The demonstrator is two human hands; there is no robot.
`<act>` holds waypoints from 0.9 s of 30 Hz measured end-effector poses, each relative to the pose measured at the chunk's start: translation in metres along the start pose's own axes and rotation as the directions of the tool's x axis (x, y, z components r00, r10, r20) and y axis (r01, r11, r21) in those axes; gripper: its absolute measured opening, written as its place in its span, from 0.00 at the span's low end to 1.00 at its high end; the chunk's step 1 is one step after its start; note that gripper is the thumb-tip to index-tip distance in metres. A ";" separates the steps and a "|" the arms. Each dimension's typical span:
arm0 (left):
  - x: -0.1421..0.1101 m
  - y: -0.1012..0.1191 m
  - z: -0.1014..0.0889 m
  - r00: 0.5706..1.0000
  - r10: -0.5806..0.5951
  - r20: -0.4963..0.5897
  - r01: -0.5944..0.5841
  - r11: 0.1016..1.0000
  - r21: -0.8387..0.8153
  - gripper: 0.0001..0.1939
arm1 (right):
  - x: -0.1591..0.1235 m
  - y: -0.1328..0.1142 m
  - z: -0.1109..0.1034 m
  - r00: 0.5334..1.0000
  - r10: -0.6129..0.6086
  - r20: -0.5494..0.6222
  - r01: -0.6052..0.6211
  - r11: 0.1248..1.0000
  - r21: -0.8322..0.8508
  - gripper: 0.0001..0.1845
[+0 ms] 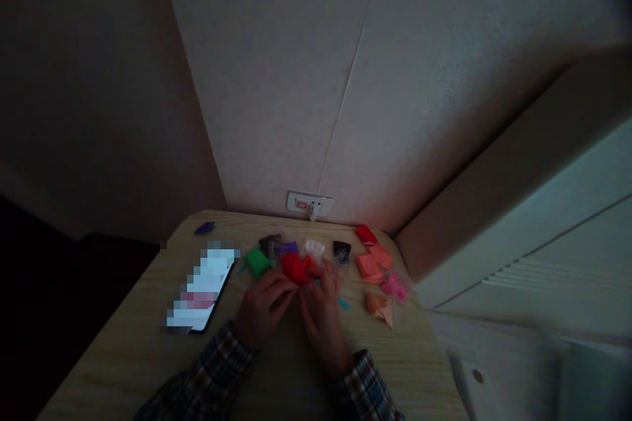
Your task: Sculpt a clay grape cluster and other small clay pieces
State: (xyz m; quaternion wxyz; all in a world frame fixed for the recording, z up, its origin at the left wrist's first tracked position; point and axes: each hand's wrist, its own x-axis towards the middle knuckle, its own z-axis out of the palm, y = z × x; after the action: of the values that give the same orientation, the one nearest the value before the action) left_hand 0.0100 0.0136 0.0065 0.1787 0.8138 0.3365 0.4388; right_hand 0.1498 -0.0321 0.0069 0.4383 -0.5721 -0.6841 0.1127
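On a light wooden table (128, 355) both hands meet over a red clay packet (295, 268). My left hand (264, 306) and my right hand (323, 316) pinch it together at their fingertips. Both wrists wear plaid sleeves. Behind the hands lie small packets of coloured clay: green (257, 261), brown (269, 244), purple (287, 248), white (315, 248) and black (342, 251). The light is dim, so the exact grip stays unclear.
A phone (202, 289) with a lit screen lies left of the hands. Red (366, 234), orange (374, 263) and pink (395, 286) packets sit at the right. A wall socket (309, 202) is behind the table. A white cabinet (533, 302) stands right.
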 end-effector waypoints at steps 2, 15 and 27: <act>0.000 0.000 0.000 0.999 0.043 0.003 -0.043 0.999 0.028 0.08 | -0.001 0.003 0.002 1.000 0.002 0.001 -0.002 1.000 0.015 0.12; -0.002 0.005 0.007 0.999 0.042 0.021 -0.043 0.997 0.058 0.07 | 0.000 0.010 0.001 0.998 -0.020 0.051 0.018 0.999 0.031 0.10; -0.003 0.011 0.008 0.996 -0.076 -0.036 0.076 0.997 -0.001 0.07 | -0.001 0.002 -0.001 0.992 -0.091 0.088 0.096 0.994 -0.046 0.09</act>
State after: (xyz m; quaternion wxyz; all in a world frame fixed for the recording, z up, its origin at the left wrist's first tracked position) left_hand 0.0196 0.0037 0.0063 0.1891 0.7924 0.3705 0.4461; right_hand 0.1519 -0.0325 0.0054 0.3988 -0.5448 -0.7309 0.0991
